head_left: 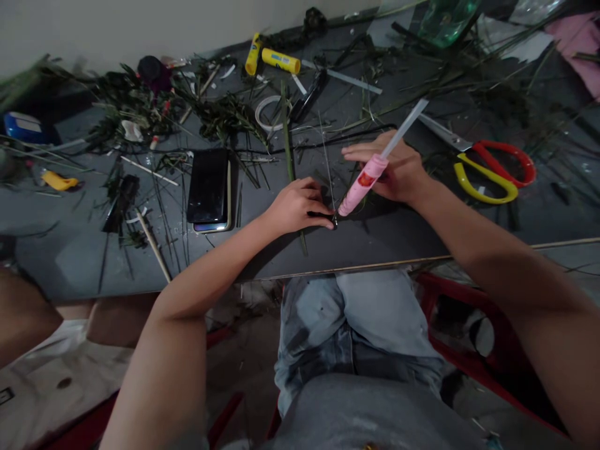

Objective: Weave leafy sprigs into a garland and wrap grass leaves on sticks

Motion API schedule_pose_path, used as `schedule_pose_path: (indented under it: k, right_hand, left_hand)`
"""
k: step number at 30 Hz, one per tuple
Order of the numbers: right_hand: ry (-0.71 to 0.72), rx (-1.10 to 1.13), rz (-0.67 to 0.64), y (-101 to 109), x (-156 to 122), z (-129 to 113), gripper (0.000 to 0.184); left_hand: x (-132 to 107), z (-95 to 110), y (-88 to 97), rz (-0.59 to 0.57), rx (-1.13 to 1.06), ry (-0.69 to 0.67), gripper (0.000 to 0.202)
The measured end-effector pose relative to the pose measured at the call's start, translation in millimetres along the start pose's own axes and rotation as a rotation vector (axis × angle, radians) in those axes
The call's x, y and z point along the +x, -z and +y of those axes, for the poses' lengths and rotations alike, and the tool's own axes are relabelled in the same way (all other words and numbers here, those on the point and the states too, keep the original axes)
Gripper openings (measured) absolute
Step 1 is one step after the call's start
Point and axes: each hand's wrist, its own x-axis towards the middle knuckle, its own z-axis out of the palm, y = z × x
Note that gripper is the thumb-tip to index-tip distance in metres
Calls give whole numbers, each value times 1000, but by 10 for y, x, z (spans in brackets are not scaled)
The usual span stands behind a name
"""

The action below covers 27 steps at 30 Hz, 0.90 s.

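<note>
My right hand [398, 165] is wrapped around a pink glue gun [363, 186], with a clear glue stick [405, 128] jutting from its upper end. The gun tilts down to the left, its lower end close to my left fingertips. Thumb and forefinger of my left hand [302, 206] pinch a thin wire-like strand [327, 156] near its lower end, where something small and shiny shows. Under the left hand lies a green stalk [287, 140]. Right of my right hand are scissors [487, 169] with red and yellow handles.
Two stacked phones [209, 187] lie left of my left hand. Behind are a tape roll [272, 114], yellow tubes [280, 60], cut greenery [229, 115] and a green bottle [447, 22]. Another person's leg [112, 322] shows at the lower left. The table edge [375, 265] runs before my lap.
</note>
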Motion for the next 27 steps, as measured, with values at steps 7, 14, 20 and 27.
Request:
schedule_pose_path:
  k: [7,14,20,27]
  right_hand:
    - [-12,64,-56,41,15,10,32]
    - [-36,52,-37,59,25,13,24]
    - [-8,32,-52,60,36,15,20]
    - [80,123,15,99,41,47,18]
  left_hand:
    - [13,-10,4,-44,-14,19,49]
    - [26,-2,27,-31,-46,6,45]
    - [18,-10,22,5,-76,-15,42]
    - [15,-10,9,20,-80,-37,42]
